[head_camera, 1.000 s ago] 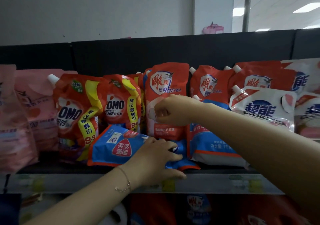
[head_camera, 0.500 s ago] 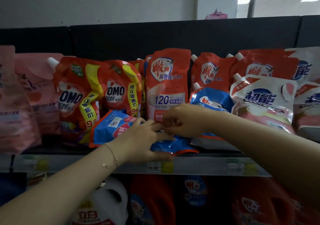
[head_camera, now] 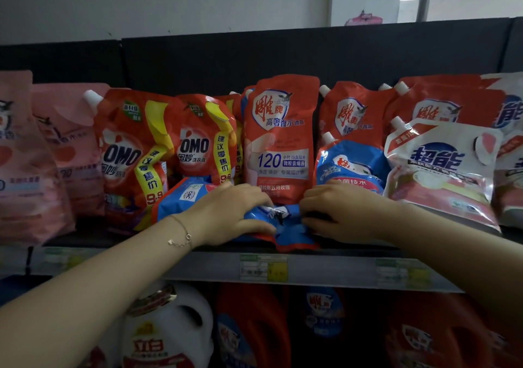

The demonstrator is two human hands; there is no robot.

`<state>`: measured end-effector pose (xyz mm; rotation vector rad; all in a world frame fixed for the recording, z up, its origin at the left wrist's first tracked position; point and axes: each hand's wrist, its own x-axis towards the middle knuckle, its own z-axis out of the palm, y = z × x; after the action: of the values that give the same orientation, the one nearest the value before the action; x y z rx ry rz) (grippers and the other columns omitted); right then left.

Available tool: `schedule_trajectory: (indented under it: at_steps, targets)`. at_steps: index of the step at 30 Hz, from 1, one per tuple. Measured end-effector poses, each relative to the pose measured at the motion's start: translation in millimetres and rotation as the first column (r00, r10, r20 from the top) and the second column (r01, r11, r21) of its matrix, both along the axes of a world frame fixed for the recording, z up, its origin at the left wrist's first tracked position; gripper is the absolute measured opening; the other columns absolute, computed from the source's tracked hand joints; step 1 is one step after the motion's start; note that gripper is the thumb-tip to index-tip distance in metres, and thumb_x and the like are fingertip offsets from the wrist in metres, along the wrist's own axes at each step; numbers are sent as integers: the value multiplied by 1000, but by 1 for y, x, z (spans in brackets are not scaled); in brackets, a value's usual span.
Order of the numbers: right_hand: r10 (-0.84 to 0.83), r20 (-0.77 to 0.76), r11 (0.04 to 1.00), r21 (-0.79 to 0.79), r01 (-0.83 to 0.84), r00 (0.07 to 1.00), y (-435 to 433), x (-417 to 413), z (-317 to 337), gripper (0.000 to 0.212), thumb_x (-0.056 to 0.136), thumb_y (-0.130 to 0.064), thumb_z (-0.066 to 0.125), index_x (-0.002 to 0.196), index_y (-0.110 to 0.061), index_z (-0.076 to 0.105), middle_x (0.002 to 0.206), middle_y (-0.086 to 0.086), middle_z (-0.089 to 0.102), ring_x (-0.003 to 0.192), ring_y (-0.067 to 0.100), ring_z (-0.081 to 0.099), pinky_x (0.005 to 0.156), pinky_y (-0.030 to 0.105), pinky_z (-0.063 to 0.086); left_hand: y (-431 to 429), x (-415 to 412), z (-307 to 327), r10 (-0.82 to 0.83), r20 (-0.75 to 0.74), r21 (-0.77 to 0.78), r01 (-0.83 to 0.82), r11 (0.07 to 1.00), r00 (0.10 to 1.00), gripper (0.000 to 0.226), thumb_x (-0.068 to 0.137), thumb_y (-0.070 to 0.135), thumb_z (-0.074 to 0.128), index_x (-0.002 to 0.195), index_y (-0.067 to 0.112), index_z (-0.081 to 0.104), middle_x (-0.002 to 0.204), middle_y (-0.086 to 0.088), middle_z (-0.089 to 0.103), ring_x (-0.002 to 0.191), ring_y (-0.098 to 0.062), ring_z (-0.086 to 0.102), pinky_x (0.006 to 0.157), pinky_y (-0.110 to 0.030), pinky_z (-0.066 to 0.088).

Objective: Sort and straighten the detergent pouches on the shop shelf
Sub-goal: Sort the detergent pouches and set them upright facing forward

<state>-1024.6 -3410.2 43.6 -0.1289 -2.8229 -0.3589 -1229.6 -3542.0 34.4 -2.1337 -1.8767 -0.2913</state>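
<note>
Left hand (head_camera: pixel 229 212) clamps onto the fallen blue pouch (head_camera: pixel 285 223), fingers curled over the top and thumb underneath, while the right hand (head_camera: pixel 342 212) pinches its crumpled right end. That pouch lies flat at centre frame on the shelf (head_camera: pixel 325 268) lip, just in front of the upright red pouch (head_camera: pixel 280 141).

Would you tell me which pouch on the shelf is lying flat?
The blue pouch at the front edge, gripped by the left hand and right hand; the rest stand upright.
</note>
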Motion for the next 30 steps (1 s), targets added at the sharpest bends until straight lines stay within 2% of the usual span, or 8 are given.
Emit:
schedule_trajectory:
  at_steps: [5,9,17,19,21,25,27,30]
  targets:
    - [-31,-107,997,-73,23,994,7,5,-1,22,98,-34,45,84,-19,55,82,-12,56,74,11,54,69,31,45,15,-11,3,-62,237,219,9,976,970,16,85,46,63,77,32,66,77,23,62,80,1,58,80,-30,41]
    - [-92,-272,976,-216,33,958,10,7,-2,24,99,-28,46,78,-18,49,77,-7,60,73,18,55,65,33,41,20,-17,12,-115,475,278,-25,960,872,9,83,26,71,76,22,71,77,12,69,78,-6,64,76,-36,53]
    - [-169,-334,945,-324,56,927,11,6,-1,22,93,-26,47,78,-17,60,75,-1,65,71,19,57,67,41,46,20,-16,45,-236,622,459,-104,883,747,20,83,4,68,75,22,71,73,9,69,72,-1,63,70,-14,49]
    - [-223,-297,935,-335,117,929,10,2,2,20,91,-28,47,84,-16,63,79,-1,65,74,19,57,69,38,47,17,-21,63,-325,706,547,-192,815,629,18,87,1,62,82,16,70,71,14,70,72,2,64,71,-13,49]
    - [-287,-238,916,-353,193,928,10,-3,6,13,90,-27,52,91,-18,61,87,-2,65,81,17,58,72,33,49,13,-30,80,-451,795,588,-337,735,405,13,91,3,57,89,9,69,83,5,73,81,-11,66,81,-27,53]
    - [-377,-185,832,-498,244,908,10,-16,16,38,86,-38,66,114,-19,49,106,-8,62,91,10,59,75,24,51,17,-36,91,-532,847,499,-368,784,14,31,83,19,63,106,0,63,111,-28,61,91,-36,59,88,-51,47]
    - [-387,-170,690,-705,162,906,6,-19,28,50,79,-42,75,114,-25,43,99,-15,58,85,2,57,64,15,45,23,-31,88,-510,854,448,-355,820,-101,33,86,24,58,110,2,63,114,-24,62,91,-35,62,88,-47,51]
    - [-317,-135,394,-919,0,939,-3,-25,45,59,73,-38,80,120,-23,46,103,-12,63,88,3,63,63,16,50,30,-30,82,-487,858,410,-354,841,-162,36,89,28,54,113,4,65,113,-20,66,95,-36,65,90,-46,51]
